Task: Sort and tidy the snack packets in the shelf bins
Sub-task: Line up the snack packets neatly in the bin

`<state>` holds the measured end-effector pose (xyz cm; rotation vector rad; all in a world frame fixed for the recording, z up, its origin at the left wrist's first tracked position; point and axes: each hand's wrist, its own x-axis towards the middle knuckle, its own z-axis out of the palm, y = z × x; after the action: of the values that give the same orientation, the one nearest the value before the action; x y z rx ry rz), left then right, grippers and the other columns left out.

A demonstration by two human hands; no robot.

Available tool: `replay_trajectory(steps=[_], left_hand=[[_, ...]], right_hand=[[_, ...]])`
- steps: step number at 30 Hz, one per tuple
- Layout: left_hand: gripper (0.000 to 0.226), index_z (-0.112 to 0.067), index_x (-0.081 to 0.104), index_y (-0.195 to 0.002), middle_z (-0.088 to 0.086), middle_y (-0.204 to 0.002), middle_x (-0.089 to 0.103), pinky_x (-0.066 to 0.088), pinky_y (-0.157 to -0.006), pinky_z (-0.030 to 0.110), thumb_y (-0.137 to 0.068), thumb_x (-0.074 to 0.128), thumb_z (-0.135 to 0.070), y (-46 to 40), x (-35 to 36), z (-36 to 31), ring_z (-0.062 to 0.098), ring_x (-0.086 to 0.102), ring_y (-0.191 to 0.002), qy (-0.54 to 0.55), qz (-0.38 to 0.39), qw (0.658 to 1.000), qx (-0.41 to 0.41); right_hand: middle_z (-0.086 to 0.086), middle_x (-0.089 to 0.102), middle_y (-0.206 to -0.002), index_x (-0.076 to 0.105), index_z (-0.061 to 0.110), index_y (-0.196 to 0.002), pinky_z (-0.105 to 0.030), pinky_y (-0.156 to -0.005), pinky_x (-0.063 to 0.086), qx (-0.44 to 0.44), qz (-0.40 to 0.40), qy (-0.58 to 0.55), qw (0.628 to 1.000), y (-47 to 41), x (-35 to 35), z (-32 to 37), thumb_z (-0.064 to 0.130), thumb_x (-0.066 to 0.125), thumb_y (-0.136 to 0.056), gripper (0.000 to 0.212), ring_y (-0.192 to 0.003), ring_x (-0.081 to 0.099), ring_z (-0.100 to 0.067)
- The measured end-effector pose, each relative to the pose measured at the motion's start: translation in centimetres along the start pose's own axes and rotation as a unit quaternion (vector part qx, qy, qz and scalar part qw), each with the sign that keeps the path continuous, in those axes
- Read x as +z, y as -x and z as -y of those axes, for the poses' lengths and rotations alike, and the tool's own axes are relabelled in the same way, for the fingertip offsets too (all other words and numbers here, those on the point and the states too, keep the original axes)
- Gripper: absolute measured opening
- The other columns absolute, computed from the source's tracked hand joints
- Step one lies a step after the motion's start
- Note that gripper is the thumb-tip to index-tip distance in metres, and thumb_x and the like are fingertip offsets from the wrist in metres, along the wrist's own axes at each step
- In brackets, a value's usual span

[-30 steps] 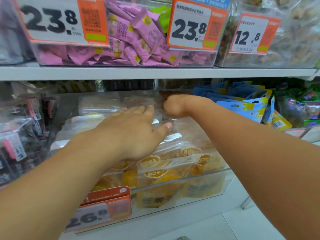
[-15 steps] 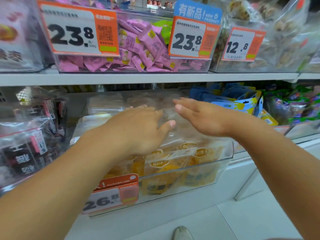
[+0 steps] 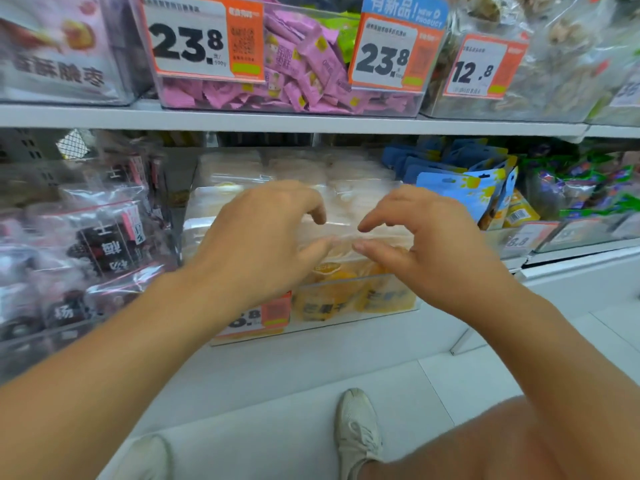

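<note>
Mango packets [image 3: 349, 292], left hand [image 3: 263, 244], right hand [image 3: 426, 244] curled above

Bright, even store light falls from above and casts only soft shadows; the gap under the upper shelf [image 3: 311, 123] is dimmer. Pale glare streaks the clear packets [image 3: 339, 216] and the bin [image 3: 346, 327] front. The wide lens bows the shelf edge and stretches the forearms at the corners. Motion blur softens both hands and the dark packets [image 3: 86, 244] on the left; the price tags [image 3: 204, 39] read sharp.
</note>
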<state>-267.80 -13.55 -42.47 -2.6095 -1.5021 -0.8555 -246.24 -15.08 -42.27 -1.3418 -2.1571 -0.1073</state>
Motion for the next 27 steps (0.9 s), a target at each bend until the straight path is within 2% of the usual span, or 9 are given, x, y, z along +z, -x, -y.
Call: replay_trajectory(steps=[3, 7, 10, 14, 16, 19, 21, 23, 27], left_hand=[[0.018, -0.030, 0.069, -0.082, -0.012, -0.104, 0.062, 0.050, -0.087, 0.041, -0.083, 0.072, -0.047, 1.3, 0.0, 0.8, 0.016, 0.057, -0.098, -0.023, 0.038, 0.999, -0.009], [0.011, -0.031, 0.072, -0.079, -0.014, -0.122, 0.059, 0.042, -0.090, 0.033, -0.084, 0.076, -0.040, 2.1, -0.4, 1.6, 0.014, 0.056, -0.108, -0.034, 0.065, 0.997, -0.025], [0.011, -0.032, 0.073, -0.095, -0.014, -0.130, 0.057, 0.043, -0.100, 0.035, -0.086, 0.074, -0.038, 2.3, -0.5, 1.9, 0.012, 0.053, -0.118, -0.037, 0.068, 0.997, -0.013], [0.044, -0.033, 0.057, -0.125, -0.016, -0.132, 0.054, 0.043, -0.105, 0.036, -0.085, 0.072, -0.044, 2.5, -0.7, 2.2, 0.010, 0.048, -0.124, 0.021, 0.057, 0.998, 0.016], [0.049, -0.031, 0.054, -0.122, -0.014, -0.128, 0.055, 0.045, -0.102, 0.038, -0.080, 0.071, -0.050, 2.9, -1.0, 2.0, 0.011, 0.049, -0.121, 0.034, 0.031, 0.998, 0.033], [0.043, -0.021, 0.061, -0.107, -0.006, -0.108, 0.060, 0.049, -0.089, 0.036, -0.077, 0.075, -0.048, 4.1, -2.2, 2.0, 0.017, 0.055, -0.102, 0.007, -0.048, 0.995, 0.083], [0.030, -0.018, 0.064, -0.086, -0.006, -0.085, 0.060, 0.049, -0.072, 0.032, -0.079, 0.082, -0.040, 5.4, -3.0, 2.5, 0.017, 0.055, -0.079, -0.014, -0.092, 0.990, 0.102], [0.028, -0.021, 0.067, -0.074, -0.008, -0.070, 0.060, 0.050, -0.058, 0.031, -0.078, 0.082, -0.044, 7.2, -3.3, 3.1, 0.014, 0.055, -0.064, -0.050, -0.076, 0.992, 0.090], [0.036, -0.019, 0.077, -0.092, -0.003, -0.084, 0.073, 0.060, -0.060, 0.041, -0.068, 0.088, -0.043, 10.6, -2.5, 4.8, 0.025, 0.067, -0.076, -0.137, -0.017, 0.990, 0.015]], right_hand=[[0.011, 0.056, -0.095, 0.079, 0.026, -0.096, -0.034, -0.084, 0.043, 0.018, 0.091, 0.034, 0.995, -0.4, 0.7, -0.6, 0.035, 0.079, -0.082, 0.016, -0.100, 0.054, -0.018], [0.001, 0.062, -0.085, 0.081, 0.016, -0.089, -0.037, -0.075, 0.045, -0.027, 0.078, 0.029, 0.996, -1.1, 1.9, -0.1, 0.020, 0.079, -0.082, 0.008, -0.090, 0.055, -0.023], [-0.001, 0.063, -0.084, 0.081, 0.013, -0.086, -0.040, -0.073, 0.049, -0.022, 0.075, 0.007, 0.997, -1.2, 2.3, 0.4, 0.016, 0.079, -0.081, 0.006, -0.082, 0.057, -0.021], [0.002, 0.063, -0.095, 0.079, 0.021, -0.097, -0.038, -0.083, 0.046, 0.026, 0.097, 0.038, 0.994, -1.4, 2.3, 0.8, 0.026, 0.074, -0.087, 0.012, -0.095, 0.057, -0.021], [0.005, 0.061, -0.104, 0.074, 0.027, -0.106, -0.037, -0.088, 0.043, 0.017, 0.067, 0.089, 0.994, -0.6, 1.8, 1.4, 0.032, 0.074, -0.086, 0.020, -0.104, 0.053, -0.020], [0.010, 0.058, -0.089, 0.068, 0.027, -0.093, -0.036, -0.075, 0.047, -0.026, -0.015, 0.020, 0.999, 0.9, 0.7, 3.0, 0.035, 0.080, -0.078, 0.021, -0.084, 0.052, -0.012], [0.014, 0.059, -0.078, 0.070, 0.029, -0.085, -0.035, -0.071, 0.051, -0.016, 0.054, -0.003, 0.998, 1.2, 0.7, 3.9, 0.041, 0.078, -0.079, 0.016, -0.073, 0.052, -0.009], [0.009, 0.068, -0.088, 0.073, 0.032, -0.096, -0.037, -0.079, 0.053, 0.007, 0.142, 0.045, 0.989, 1.1, 1.6, 4.5, 0.049, 0.072, -0.082, 0.022, -0.085, 0.061, -0.018], [0.001, 0.070, -0.102, 0.070, 0.029, -0.107, -0.038, -0.079, 0.053, 0.024, 0.169, 0.108, 0.979, 0.8, 3.0, 4.9, 0.045, 0.068, -0.085, 0.027, -0.098, 0.063, -0.028]])
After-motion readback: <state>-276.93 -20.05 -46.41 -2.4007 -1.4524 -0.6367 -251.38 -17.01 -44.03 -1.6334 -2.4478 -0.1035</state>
